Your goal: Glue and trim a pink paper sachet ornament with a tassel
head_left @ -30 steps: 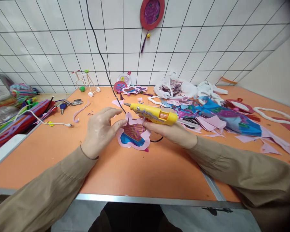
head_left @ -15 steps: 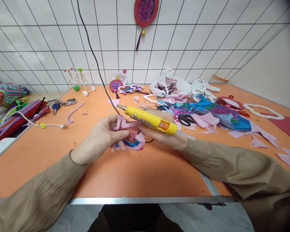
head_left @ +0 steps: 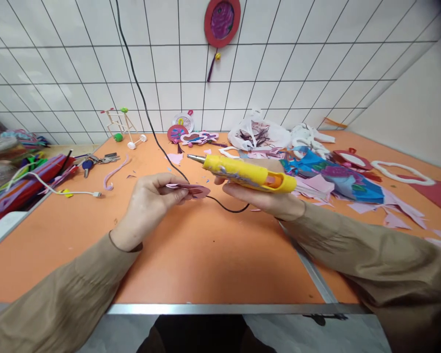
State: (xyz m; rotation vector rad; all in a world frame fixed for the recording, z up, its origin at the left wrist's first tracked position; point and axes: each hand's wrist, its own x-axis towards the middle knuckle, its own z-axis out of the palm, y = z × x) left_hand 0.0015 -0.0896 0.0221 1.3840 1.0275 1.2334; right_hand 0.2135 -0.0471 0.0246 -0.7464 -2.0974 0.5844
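Note:
My left hand [head_left: 147, 201] pinches a pink paper cutout [head_left: 191, 189] and holds it flat, edge-on, a little above the orange table [head_left: 191, 255]. My right hand [head_left: 268, 198] grips a yellow glue gun [head_left: 248, 172] with its metal nozzle pointing left, just above and to the right of the cutout. The gun's black cord [head_left: 228, 208] loops on the table under it and runs up the tiled wall.
A heap of pink and blue paper scraps [head_left: 330, 179] and a white plastic bag [head_left: 259, 132] lie at the right back. Keys [head_left: 99, 159], a white cable [head_left: 69, 191] and coloured foam rolls [head_left: 18, 186] sit at the left. A red round ornament [head_left: 222, 19] hangs on the wall.
My left hand has lifted the cutout off the table and turned it flat. The glue gun has risen and shifted slightly right.

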